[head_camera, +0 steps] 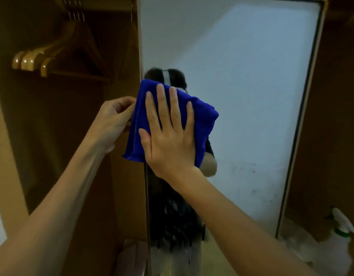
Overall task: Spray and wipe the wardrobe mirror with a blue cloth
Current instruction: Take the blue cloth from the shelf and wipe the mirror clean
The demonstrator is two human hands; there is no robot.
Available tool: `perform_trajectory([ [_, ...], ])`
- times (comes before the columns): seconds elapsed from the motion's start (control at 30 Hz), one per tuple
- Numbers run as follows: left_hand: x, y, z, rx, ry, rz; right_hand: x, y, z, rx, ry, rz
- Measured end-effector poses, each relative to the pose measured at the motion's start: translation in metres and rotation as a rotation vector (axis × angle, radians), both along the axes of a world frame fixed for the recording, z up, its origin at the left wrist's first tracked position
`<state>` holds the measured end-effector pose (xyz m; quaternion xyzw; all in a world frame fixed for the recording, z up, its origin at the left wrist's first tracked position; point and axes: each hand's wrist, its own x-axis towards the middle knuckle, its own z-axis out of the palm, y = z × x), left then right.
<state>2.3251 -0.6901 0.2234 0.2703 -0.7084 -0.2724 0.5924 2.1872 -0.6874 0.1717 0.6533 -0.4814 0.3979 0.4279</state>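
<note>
Pressing a blue cloth [202, 116] flat to the wardrobe mirror [241, 76], the right hand [170, 140] wipes; the left hand [114, 118] pinches its edge. Next, likely sweeping across toward unwiped smudges.

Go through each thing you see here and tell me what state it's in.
Cloth: folded, pressed flat on the mirror.
Mirror: smudged low down, streaks of spray running.
Right hand: open, flat on the cloth.
Left hand: pinching the cloth's edge.
Spray bottle: set down, untouched.
Hangers: hanging, bare.
</note>
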Motion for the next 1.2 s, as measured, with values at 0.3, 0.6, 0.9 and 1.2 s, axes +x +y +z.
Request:
perform_trajectory([
  [0.3,0.0,-0.006,0.0,-0.035,0.013,0.021,-0.056,-0.002,0.004,-0.042,0.051,-0.02],
  [0.6,0.004,-0.013,-0.003,0.0,0.084,-0.071,-0.196,0.0,-0.008,-0.127,-0.138,-0.2],
  [0.9,0.005,-0.004,0.002,0.083,0.067,-0.142,-0.179,0.0,-0.012,-0.171,-0.405,-0.247],
  [1.2,0.003,0.009,0.002,0.103,0.055,-0.064,-0.032,0.004,0.013,-0.083,-0.073,-0.046],
])
